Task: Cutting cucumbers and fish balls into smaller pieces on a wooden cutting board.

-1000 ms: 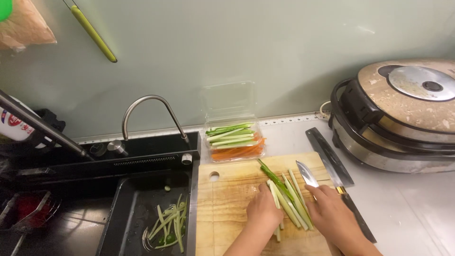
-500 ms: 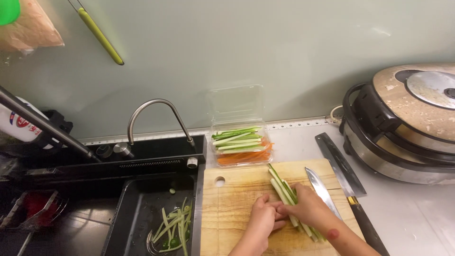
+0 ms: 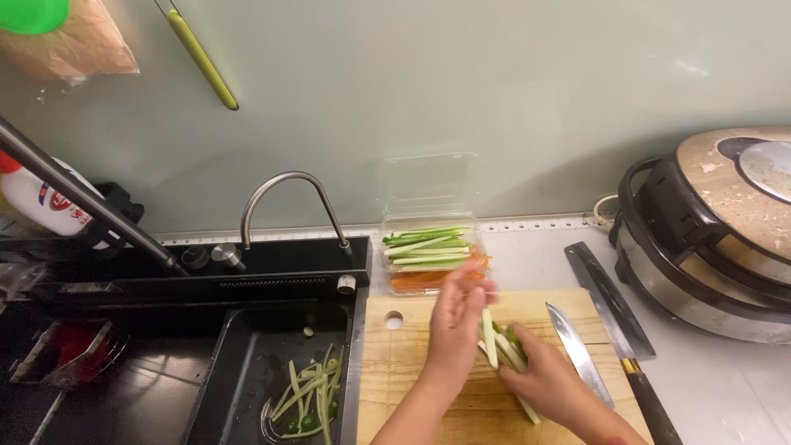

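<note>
Because the cutting board (image 3: 412, 363) sits beside the sink (image 3: 247, 371), sticks could slide off; the left hand (image 3: 457, 317), blurred, grip unclear, and right hand (image 3: 544, 383) clasp cucumber sticks (image 3: 498, 342) near a knife (image 3: 577, 350) that might nick them.

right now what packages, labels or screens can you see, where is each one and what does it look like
Clear plastic clamshell container: behind the cutting board by the wall, lid up, holding green and orange vegetable sticks.
White bottle: far left behind the sink, red cap, red and blue label.
Bag: hanging top left, translucent brownish plastic under a green top.
No screens in view.
</note>
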